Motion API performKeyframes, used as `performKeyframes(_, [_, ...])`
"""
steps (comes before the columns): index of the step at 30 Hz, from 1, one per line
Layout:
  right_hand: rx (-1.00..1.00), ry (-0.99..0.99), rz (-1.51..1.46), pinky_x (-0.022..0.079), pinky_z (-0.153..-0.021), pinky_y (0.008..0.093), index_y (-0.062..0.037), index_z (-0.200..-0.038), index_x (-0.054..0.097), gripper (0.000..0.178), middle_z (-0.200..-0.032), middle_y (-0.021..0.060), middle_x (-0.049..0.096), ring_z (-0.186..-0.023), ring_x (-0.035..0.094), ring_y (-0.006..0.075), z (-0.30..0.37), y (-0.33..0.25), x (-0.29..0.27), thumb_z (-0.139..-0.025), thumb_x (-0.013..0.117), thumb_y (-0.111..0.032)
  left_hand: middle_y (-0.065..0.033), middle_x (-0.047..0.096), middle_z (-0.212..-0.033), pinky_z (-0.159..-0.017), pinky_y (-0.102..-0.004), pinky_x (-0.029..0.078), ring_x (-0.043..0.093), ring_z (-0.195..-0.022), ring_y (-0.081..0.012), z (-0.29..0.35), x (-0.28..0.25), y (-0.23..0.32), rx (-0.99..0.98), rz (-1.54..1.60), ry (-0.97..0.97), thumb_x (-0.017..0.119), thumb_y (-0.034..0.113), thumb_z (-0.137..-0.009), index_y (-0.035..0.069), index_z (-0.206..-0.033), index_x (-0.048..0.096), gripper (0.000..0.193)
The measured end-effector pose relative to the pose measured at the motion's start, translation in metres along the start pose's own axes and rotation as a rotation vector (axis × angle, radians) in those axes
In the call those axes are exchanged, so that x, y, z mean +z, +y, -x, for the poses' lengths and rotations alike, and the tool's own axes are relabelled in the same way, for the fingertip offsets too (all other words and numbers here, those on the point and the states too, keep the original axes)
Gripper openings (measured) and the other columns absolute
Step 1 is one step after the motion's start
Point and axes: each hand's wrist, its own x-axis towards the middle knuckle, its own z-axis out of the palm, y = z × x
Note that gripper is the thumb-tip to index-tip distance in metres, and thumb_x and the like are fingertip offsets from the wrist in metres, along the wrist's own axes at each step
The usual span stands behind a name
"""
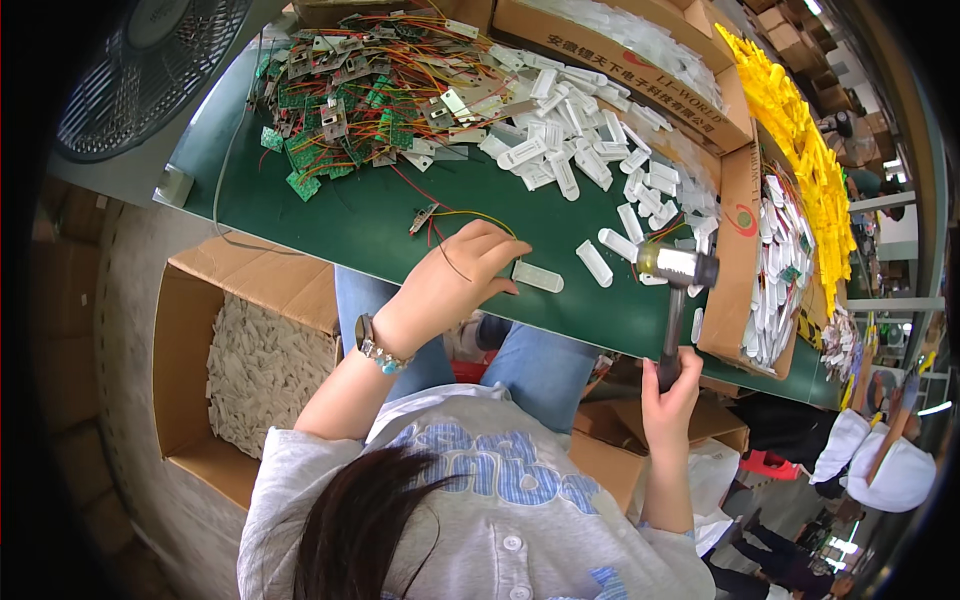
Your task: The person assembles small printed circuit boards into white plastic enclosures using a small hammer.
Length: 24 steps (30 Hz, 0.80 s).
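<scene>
My left hand [455, 270] rests over the near edge of the green table, its fingers curled and its thumb and forefinger around the left end of a white plastic casing [540, 278]. A yellow wire [485, 214] runs from under these fingertips to a small circuit board [422, 217] with red wires. My right hand [672, 392] grips the dark handle of a mallet [675, 266], held upright, its amber-and-black head above the table's right part. Loose white casings [594, 263] lie between the two hands.
Wired circuit boards [340, 100] heap at the back left, beside a pile of white casings [565, 130]. Cardboard boxes [640, 65] line the back and right; one holds wired white pieces [785, 265]. A fan [140, 75] stands left. An open carton [185, 370] of pale parts sits below.
</scene>
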Motion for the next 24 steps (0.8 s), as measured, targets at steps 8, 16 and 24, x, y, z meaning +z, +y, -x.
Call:
performKeyframes(8, [-0.162,-0.227,0.236,0.049,-0.077,0.0417,0.001,-0.108,0.063,0.03,-0.09,0.014,0.062,-0.086,0.06,0.0329,-0.066,0.02,-0.001,-0.083,0.074,-0.012,-0.01,0.066,-0.109,-0.09,-0.0398,0.052,0.061,-0.105,-0.0299,-0.007,0.0,0.003,0.158,-0.045,0.015,0.078,0.006,-0.075,0.003,-0.102,0.068,0.029])
performKeyframes(16, [-0.684,-0.146,0.151,0.049,-0.085,0.0392,-0.0069,-0.118,0.066,0.05,-0.112,0.0055,0.062,-0.101,0.059,0.0243,-0.072,-0.035,0.079,-0.072,0.079,-0.019,-0.0096,0.066,-0.11,-0.087,-0.04,0.052,0.061,-0.103,-0.0314,-0.006,-0.001,0.011,0.137,-0.086,0.015,0.077,0.003,-0.073,0.003,-0.103,0.068,0.031])
performKeyframes(24, [-0.596,0.073,0.022,0.054,-0.073,0.0357,-0.0108,-0.107,0.073,0.033,-0.099,0.0046,0.067,-0.086,0.063,0.022,-0.117,-0.057,0.019,-0.076,0.077,-0.001,-0.0106,0.066,-0.097,-0.072,-0.0379,0.051,0.063,-0.085,-0.0282,0.027,-0.007,0.017,0.544,-0.308,0.421,0.068,-0.002,-0.075,0.004,-0.093,0.065,0.019])
